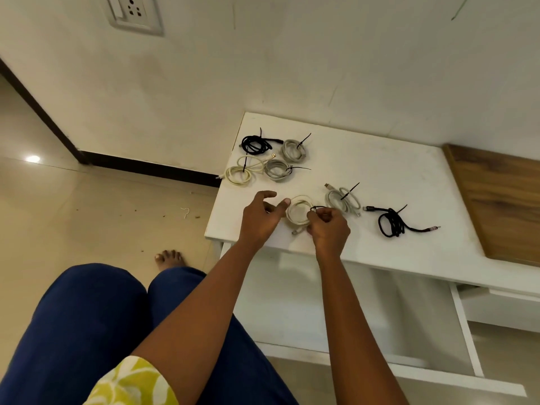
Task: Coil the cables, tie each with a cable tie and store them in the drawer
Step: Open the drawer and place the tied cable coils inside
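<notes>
Tying coil 7 on the white tabletop

The white coil [299,211] lies at the tabletop's [380,171] front edge; right hand [328,226] pinches its black tie [317,207], left hand [261,219] hovers, fingers apart. 6 tied coils wait; the open drawer [467,331] below holds none.

Hands [295,220] at white coil [299,211] (table)
</notes>
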